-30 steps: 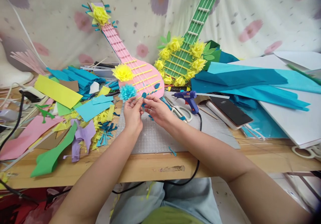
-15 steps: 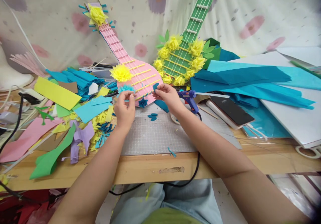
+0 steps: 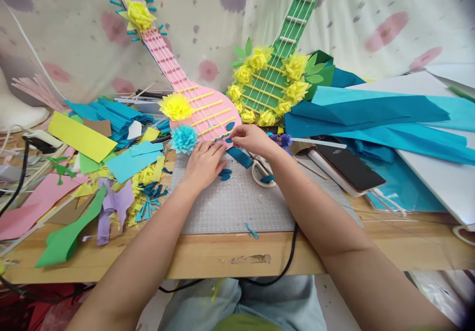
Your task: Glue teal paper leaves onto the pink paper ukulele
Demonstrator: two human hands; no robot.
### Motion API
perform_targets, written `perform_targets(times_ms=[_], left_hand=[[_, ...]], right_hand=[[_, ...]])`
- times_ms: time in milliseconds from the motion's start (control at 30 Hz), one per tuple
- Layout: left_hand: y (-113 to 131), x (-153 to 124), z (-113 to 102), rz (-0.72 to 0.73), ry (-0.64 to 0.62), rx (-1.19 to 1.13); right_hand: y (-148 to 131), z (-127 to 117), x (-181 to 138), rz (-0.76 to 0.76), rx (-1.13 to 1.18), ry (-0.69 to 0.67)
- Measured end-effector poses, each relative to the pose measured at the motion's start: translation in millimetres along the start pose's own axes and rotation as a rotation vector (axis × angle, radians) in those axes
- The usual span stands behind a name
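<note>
A pink paper lute-like instrument [image 3: 202,116] leans at the back, with a yellow paper flower [image 3: 176,107] and a light blue paper flower [image 3: 183,139] on its body. My left hand [image 3: 208,163] lies with fingers stretched across the body's lower edge, palm down, holding nothing visible. The dark blue flower there is hidden under it. My right hand [image 3: 252,140] pinches at a small dark blue paper petal [image 3: 228,140] by the body's lower right edge. Just above those fingertips another dark blue petal [image 3: 230,125] rests against the pink paper.
A green paper instrument [image 3: 263,91] with yellow flowers stands behind. Scissors [image 3: 256,172], a folded dark blue strip [image 3: 239,157] and a purple glue gun [image 3: 281,139] lie by my right hand. Paper scraps [image 3: 148,172] crowd the left; a phone [image 3: 345,165] and blue sheets [image 3: 371,116] the right.
My left hand has moved down and right and flattened over the lower edge, uncovering the light blue flower. My right hand has shifted slightly lower, and the scissors now show.
</note>
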State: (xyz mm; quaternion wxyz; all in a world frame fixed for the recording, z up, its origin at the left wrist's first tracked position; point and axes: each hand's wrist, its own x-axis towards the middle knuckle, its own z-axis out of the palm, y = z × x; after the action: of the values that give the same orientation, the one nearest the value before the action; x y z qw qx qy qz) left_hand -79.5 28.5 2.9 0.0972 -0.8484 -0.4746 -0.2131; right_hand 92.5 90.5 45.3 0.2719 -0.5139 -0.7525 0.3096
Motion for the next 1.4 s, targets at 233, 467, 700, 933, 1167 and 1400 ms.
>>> perform_targets(times_ms=[233,467,700,933,1167,1400], left_hand=[[2.8,-0.1,1.3,-0.028,-0.021,0.030],[4.5,-1.4,1.7,-0.058,-0.014,0.018],[3.5,-9.3,-0.5,-0.122,0.006,0.006],[9.8,-18.3,0.9,-0.139,0.000,-0.036],[12.0,-19.5,1.5,-0.169,0.021,-0.066],[14.8,-18.2,-2.7,-0.208,0.009,-0.048]], right_hand=[[-8.7,-1.2,1.4,-0.025,-0.170,-0.014],[-1.3,7.8,3.9,-0.069,-0.155,-0.001],[-12.2,20.8,-2.5,-0.086,-0.267,0.068],[-12.8,43.0,-6.3,-0.261,-0.431,0.064],[-9.7,50.3,-5.7,-0.354,-0.577,0.037],[-11.4,54.4,-5.4,-0.368,-0.637,0.024]])
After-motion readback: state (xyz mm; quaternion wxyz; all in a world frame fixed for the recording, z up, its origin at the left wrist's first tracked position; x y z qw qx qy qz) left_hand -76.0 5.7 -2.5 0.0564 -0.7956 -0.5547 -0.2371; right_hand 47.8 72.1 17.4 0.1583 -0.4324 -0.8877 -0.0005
